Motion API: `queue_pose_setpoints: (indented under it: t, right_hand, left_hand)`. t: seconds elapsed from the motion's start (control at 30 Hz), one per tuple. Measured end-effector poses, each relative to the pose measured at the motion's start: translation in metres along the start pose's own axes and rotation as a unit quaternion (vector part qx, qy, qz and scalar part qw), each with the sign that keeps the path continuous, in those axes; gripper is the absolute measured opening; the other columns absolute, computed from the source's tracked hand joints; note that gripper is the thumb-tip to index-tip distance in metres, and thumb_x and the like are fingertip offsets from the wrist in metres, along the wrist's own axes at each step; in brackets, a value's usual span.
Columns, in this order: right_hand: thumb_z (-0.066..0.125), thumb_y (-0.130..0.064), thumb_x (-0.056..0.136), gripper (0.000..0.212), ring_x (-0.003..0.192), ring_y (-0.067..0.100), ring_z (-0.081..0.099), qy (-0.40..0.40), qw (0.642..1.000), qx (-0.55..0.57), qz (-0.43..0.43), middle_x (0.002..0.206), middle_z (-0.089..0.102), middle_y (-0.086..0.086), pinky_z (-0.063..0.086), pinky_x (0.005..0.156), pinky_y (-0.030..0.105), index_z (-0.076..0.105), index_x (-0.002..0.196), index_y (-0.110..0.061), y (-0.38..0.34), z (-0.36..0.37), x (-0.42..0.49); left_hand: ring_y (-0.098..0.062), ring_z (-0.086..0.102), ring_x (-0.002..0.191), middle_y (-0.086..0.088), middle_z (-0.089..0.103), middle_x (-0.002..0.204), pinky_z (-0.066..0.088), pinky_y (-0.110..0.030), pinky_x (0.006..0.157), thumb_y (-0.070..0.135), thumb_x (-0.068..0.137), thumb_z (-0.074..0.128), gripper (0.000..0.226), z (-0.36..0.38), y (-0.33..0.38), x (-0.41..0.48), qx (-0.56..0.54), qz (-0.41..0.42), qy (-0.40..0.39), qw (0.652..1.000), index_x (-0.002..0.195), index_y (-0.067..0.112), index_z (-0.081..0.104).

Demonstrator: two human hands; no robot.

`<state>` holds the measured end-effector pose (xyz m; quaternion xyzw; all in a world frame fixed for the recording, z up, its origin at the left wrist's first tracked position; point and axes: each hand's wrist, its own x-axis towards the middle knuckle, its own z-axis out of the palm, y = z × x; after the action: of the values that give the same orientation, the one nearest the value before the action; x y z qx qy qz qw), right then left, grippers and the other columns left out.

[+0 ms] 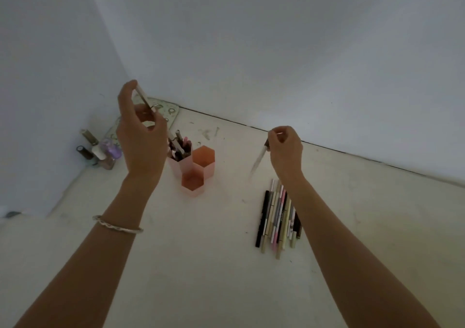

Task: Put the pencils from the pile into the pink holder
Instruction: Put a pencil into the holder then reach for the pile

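A pale worktop is seen in a corner between two plain walls. The pink holder stands left of the middle. Its far cell is crowded with pencils, and the two nearer cells look empty. The pile lies to the right, beside the right forearm and well apart from the holder.

A white pencil is gripped by the left hand, which is raised above and just left of the holder. A second pencil is pinched at its top end by the right hand and hangs tip down beyond the far end of the pile.

The holder is judged to be light, so it could be tipped if a pencil is pressed into the crowded cell. The second pencil is held only at its end, so it could swing and miss a cell. The bottles at the far left could be knocked by a wide move of the left arm.

Bare worktop is found between holder and pile and on the near side. The far side is closed by the wall.
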<state>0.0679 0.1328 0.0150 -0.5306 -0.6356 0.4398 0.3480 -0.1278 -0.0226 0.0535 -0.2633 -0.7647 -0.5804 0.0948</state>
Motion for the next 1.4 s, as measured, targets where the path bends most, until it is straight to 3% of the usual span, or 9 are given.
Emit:
queue_pose_setpoints:
  t: [0.23, 0.3, 0.4, 0.57, 0.83, 0.97, 1.2, 1.3, 1.4]
  right_hand:
    - [0.055, -0.011, 0.095, 0.009, 0.062, 0.004, 0.063, 0.03, 0.993, 0.1, -0.049, 0.073, 0.067, -0.002, 0.054, 0.065, 0.027, 0.061, 0.101, -0.009, -0.03, 0.015, -0.014]
    - [0.055, -0.01, 0.096, 0.008, 0.065, 0.007, 0.064, 0.035, 0.991, 0.115, -0.058, 0.073, 0.067, -0.002, 0.056, 0.068, 0.027, 0.061, 0.101, -0.009, -0.034, 0.019, -0.02]
    - [0.056, -0.008, 0.096, 0.007, 0.068, 0.01, 0.065, 0.035, 0.987, 0.139, -0.068, 0.074, 0.067, -0.003, 0.056, 0.069, 0.028, 0.061, 0.1, -0.01, -0.041, 0.024, -0.027]
    - [0.056, -0.008, 0.096, 0.01, 0.075, 0.013, 0.068, 0.03, 0.972, 0.183, -0.146, 0.078, 0.068, -0.007, 0.058, 0.072, 0.028, 0.06, 0.099, -0.017, -0.063, 0.051, -0.041]
    - [0.054, -0.01, 0.099, 0.014, 0.084, 0.009, 0.063, -0.025, 0.961, 0.036, -0.272, 0.093, 0.067, 0.002, 0.048, 0.077, 0.013, 0.062, 0.11, -0.006, -0.064, 0.094, -0.06]
    - [0.055, -0.006, 0.097, 0.016, 0.085, 0.016, 0.064, -0.027, 0.942, -0.014, -0.336, 0.098, 0.067, 0.008, 0.051, 0.077, 0.02, 0.063, 0.11, -0.001, -0.07, 0.101, -0.058]
    - [0.051, -0.011, 0.1, 0.014, 0.081, 0.01, 0.062, 0.013, 0.984, 0.049, -0.172, 0.088, 0.066, 0.001, 0.048, 0.074, 0.016, 0.06, 0.111, -0.009, -0.052, 0.103, -0.055]
    - [0.054, -0.013, 0.098, 0.014, 0.088, 0.015, 0.064, -0.076, 0.965, -0.024, -0.25, 0.096, 0.068, 0.002, 0.053, 0.08, 0.031, 0.064, 0.107, -0.01, -0.044, 0.109, -0.063]
    - [0.062, -0.017, 0.094, 0.016, 0.101, 0.026, 0.06, -0.097, 0.903, -0.164, -0.385, 0.11, 0.067, 0.009, 0.048, 0.088, 0.038, 0.075, 0.096, -0.006, -0.031, 0.116, -0.069]
  left_hand:
    - [-0.01, 0.064, 0.081, 0.002, 0.065, 0.091, 0.054, -0.02, 0.074, 0.006, 0.092, 0.058, 0.046, 0.006, -0.022, -0.014, 0.034, 0.043, -0.074, 0.996, 0.134, 0.021, 0.046]
    - [-0.019, 0.063, 0.092, -0.003, 0.068, 0.097, 0.054, -0.034, 0.083, 0.015, 0.095, 0.055, 0.025, 0.006, -0.029, -0.019, 0.117, 0.097, -0.119, 0.981, 0.118, 0.013, 0.061]
    - [-0.031, 0.056, 0.116, -0.009, 0.068, 0.117, 0.042, -0.046, 0.099, 0.023, 0.096, 0.053, 0.029, 0.003, -0.032, -0.027, 0.238, 0.171, -0.128, 0.948, 0.091, 0.007, 0.077]
    - [-0.026, 0.05, 0.115, -0.015, 0.058, 0.124, 0.039, -0.03, 0.099, 0.01, 0.096, 0.05, 0.027, -0.015, -0.021, -0.005, 0.126, 0.169, 0.056, 0.976, 0.12, 0.007, 0.062]
    - [-0.006, 0.053, 0.09, -0.013, 0.054, 0.12, 0.048, -0.018, 0.08, 0.003, 0.093, 0.045, 0.03, -0.031, -0.017, -0.005, 0.055, 0.113, -0.009, 0.992, 0.119, 0.004, 0.06]
    - [-0.001, 0.05, 0.085, -0.011, 0.055, 0.118, 0.045, -0.009, 0.076, 0.003, 0.093, 0.045, 0.029, -0.035, -0.021, -0.009, 0.054, 0.089, -0.02, 0.994, 0.116, 0.006, 0.062]
    - [-0.012, 0.06, 0.083, -0.007, 0.055, 0.118, 0.044, -0.005, 0.072, 0.007, 0.092, 0.044, 0.03, -0.035, -0.019, -0.012, 0.047, 0.067, -0.03, 0.996, 0.115, 0.008, 0.062]
    - [-0.019, 0.063, 0.087, -0.008, 0.055, 0.118, 0.047, -0.012, 0.071, 0.006, 0.092, 0.044, 0.029, -0.033, -0.018, -0.014, 0.037, 0.063, -0.036, 0.997, 0.115, 0.006, 0.062]
    - [-0.02, 0.062, 0.089, -0.01, 0.057, 0.118, 0.045, -0.009, 0.072, 0.003, 0.092, 0.045, 0.027, -0.03, -0.018, -0.016, 0.035, 0.063, -0.038, 0.997, 0.114, 0.005, 0.061]
